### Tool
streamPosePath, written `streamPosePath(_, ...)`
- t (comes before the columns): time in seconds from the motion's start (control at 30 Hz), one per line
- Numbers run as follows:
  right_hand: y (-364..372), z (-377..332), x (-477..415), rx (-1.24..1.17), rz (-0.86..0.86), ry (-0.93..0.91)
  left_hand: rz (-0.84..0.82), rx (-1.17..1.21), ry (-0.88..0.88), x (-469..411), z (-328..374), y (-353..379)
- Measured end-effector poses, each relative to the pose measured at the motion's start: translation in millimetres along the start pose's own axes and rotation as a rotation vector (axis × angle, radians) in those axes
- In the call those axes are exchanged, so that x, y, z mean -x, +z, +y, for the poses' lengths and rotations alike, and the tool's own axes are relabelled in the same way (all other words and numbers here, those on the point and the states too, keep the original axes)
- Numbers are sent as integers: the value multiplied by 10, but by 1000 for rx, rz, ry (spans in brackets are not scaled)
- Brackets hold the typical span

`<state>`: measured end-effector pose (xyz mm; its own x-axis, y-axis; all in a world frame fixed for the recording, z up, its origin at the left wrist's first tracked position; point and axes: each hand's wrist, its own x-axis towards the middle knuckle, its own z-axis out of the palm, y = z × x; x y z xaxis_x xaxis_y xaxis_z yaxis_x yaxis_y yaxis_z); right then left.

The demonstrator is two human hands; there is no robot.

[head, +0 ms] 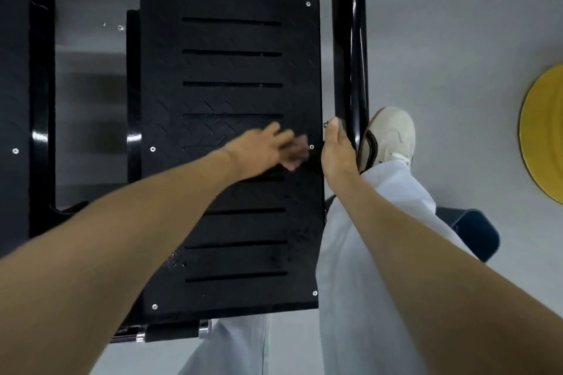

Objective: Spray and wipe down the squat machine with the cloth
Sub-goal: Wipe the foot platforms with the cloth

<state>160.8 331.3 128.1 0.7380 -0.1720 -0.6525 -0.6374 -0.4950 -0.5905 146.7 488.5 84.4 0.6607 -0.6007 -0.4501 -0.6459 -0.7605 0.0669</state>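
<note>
On footplate [231,70]: left hand [262,151] blurred, outstretched; right hand [336,152] beside frame [356,39].

Just one camera here, worn on the person's head, wide-angle and tipped almost straight down. The machine's black foot plate [231,70] fills the middle and sits pretty close below the lens. Both forearms [146,222] come in from the bottom corners, big in the foreground, with the left hand [262,149] and right hand [336,152] ending up near mid-frame. The right side takes in grey floor [441,39], the person's own shoe [390,137], and a slice of yellow disc [542,131] at the edge.
</note>
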Motion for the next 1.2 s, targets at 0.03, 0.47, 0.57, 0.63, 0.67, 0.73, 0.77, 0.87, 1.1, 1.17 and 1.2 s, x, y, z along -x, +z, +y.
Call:
streamPosePath(0.03, -5, 47, 55, 23, -22, 14, 1, 79, -156, 28, -38, -19)
streamPosePath(0.47, 73, 284, 243, 112, -9, 61, 15, 47, 87, 556, 509, 310)
streamPosePath(0.57, 100, 316, 242, 71, 7, 57, 90, 242, -483, 714, 87, 383)
streamPosePath(0.63, 105, 338, 246, 71, 12, 44, 140, 376, -799, 734, 36, 400)
streamPosePath(0.67, 107, 361, 244, 70, 10, 35, 147, 413, -887, 709, 80, 377)
streamPosePath(0.73, 122, 403, 270, 74, 3, 26, 133, 439, -921, 615, 248, 329)
streamPosePath(0.77, 128, 419, 286, 79, 7, 24, 126, 441, -874, 563, 358, 315)
streamPosePath(0.87, 184, 436, 273, 100, 20, 20, 125, 371, -525, 501, 630, 322)
streamPosePath(1.1, 338, 428, 183, 218, 49, 26, 136, 271, -607, 982, 193, 571)
streamPosePath(1.17, 364, 447, 172, 242, 46, 1, 133, 419, -991, 1228, 57, 679)
streamPosePath(1.2, 343, 465, 163, 252, 54, -12, 141, 491, -1141, 1276, 45, 727)
